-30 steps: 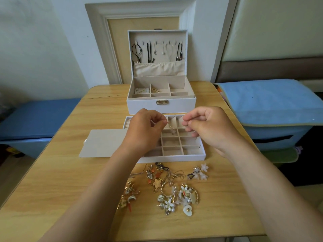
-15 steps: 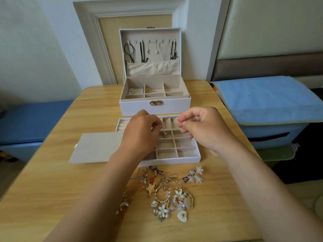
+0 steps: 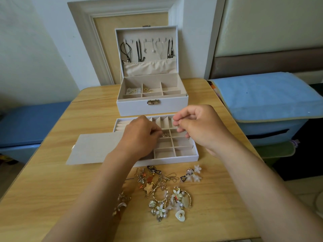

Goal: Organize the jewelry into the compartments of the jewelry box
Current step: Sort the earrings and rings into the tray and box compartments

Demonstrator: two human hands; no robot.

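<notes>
left hand (image 3: 139, 135): fingers curled, small gold earring (image 3: 165, 135) at fingertips (image 3: 159, 132), inside a middle cell of white divided tray (image 3: 174, 158), grip unclear | right hand (image 3: 199, 126): curled over tray, contents unclear | mixed jewelry pile (image 3: 166, 194): light wooden table (image 3: 52, 189), near tray front

pale matt wood-grain table (image 3: 52, 180); box tray (image 3: 195, 155) lined in soft beige cloth; jewelry pile (image 3: 166, 194) glints gold metal, glossy pearly petals.

**What the hands keep from view**

The left hand (image 3: 139, 135) covers the left and middle compartments of the tray (image 3: 174, 160). Its curled fingers (image 3: 157, 132) hide whether they pinch the small gold piece (image 3: 165, 135), which is too small to name. Whether the right hand (image 3: 199, 126) holds anything cannot be told. The left forearm (image 3: 97, 189) hides part of the jewelry pile (image 3: 166, 198), and both forearms run off the bottom edge.
</notes>
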